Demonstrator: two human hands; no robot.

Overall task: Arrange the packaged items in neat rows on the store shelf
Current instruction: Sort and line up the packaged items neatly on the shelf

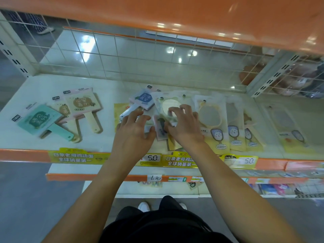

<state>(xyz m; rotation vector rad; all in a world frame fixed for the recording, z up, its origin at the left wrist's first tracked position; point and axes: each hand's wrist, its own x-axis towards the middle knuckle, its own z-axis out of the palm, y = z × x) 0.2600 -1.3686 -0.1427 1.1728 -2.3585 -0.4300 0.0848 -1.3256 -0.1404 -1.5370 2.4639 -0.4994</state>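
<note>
Packaged hand mirrors lie flat on the white shelf (108, 85). In the middle is a loose pile: a blue-faced white-handled mirror (142, 100) and a clear pack with a round cream mirror (169, 104). My left hand (135, 132) rests on the pile's left side, fingers spread over the white handle. My right hand (184, 125) presses on the round-mirror pack, fingers curled around its lower edge. A small pink pack (160, 130) lies between both hands, partly hidden.
At the left lie a teal mirror (40, 121) and two beige mirrors (84, 104). Overlapping yellow rabbit-print packs (217, 123) run to the right. An orange shelf (175, 13) hangs close overhead. A wire grid (122, 55) backs the shelf; price tags (152, 157) line its front edge.
</note>
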